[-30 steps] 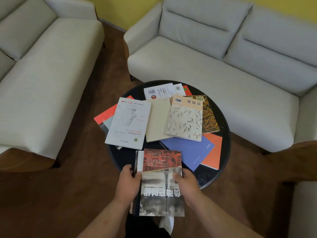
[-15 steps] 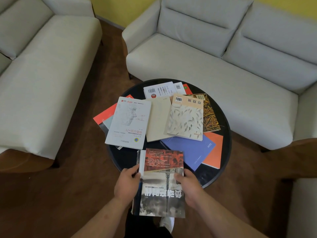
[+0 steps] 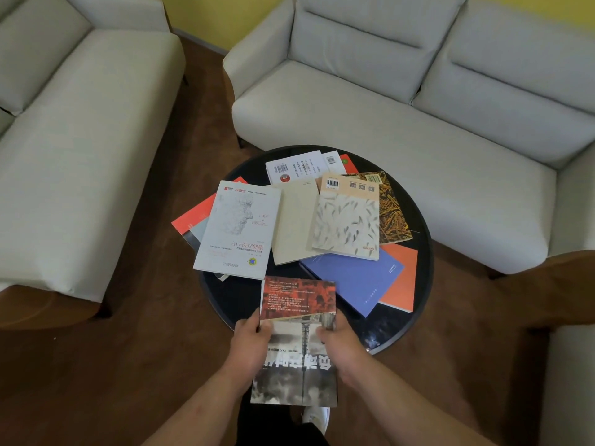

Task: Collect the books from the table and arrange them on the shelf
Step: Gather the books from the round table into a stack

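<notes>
Left hand (image 3: 249, 346) is at the near edge of the round black table (image 3: 421, 252), thumb on the cover, gripping the left side of the dark red-and-grey book (image 3: 297, 304). The book overhangs the table's near edge, far end over the tabletop and the rest out toward the person. Right hand (image 3: 341, 344) grips its right side. Since a second ago, the pale strip along the book's left edge has gone from sight and the left thumb sits further onto the cover; the book has barely shifted. Likely the grip is squared and the pickup secured. Farther in on the table, the white book (image 3: 238, 230), cream book (image 3: 294, 226), blue book (image 3: 354, 281) and orange book (image 3: 402, 278) overlap, uncollected. No shelf in view.
</notes>
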`<action>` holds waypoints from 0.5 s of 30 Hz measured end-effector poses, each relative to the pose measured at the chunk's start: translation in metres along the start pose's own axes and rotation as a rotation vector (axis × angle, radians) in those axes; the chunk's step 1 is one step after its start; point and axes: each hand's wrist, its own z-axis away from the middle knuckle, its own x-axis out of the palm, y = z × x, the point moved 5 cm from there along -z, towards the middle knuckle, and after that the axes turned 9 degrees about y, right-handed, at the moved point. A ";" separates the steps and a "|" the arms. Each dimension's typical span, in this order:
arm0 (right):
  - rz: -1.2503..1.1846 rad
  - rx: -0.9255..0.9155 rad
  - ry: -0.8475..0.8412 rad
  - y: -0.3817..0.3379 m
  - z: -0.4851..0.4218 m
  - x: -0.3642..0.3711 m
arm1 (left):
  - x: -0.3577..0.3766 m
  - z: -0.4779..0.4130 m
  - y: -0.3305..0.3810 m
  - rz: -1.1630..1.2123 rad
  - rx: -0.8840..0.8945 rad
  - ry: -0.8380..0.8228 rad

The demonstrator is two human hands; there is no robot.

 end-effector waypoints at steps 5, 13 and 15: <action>0.218 -0.095 -0.050 -0.013 0.000 -0.013 | -0.011 0.006 0.012 0.037 0.040 -0.045; 0.225 -0.214 0.228 -0.111 -0.057 -0.089 | -0.109 -0.090 0.062 -0.310 0.191 0.433; 0.230 -0.215 0.310 -0.127 -0.077 -0.100 | -0.116 -0.111 0.070 -0.397 0.153 0.439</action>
